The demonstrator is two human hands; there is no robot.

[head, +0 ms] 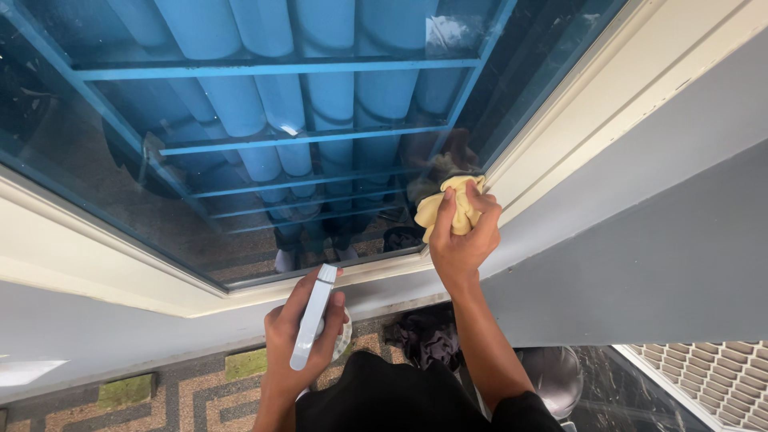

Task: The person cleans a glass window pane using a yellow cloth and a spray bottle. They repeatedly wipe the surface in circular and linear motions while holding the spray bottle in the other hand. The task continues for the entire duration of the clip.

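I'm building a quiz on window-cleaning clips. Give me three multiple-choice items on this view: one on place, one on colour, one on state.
1. Where is the crumpled yellow cloth?
A. on the floor
B. against the glass pane's lower right corner
C. on the grey wall

2. What colour is the plastic spray bottle's head?
A. white
B. red
C. black

3. How is the left hand?
A. open and empty
B. flat on the glass
C. closed around the bottle

Answers: B, the right hand presses it on the glass pane by the cream frame; A, it shows white; C, fingers wrap it.
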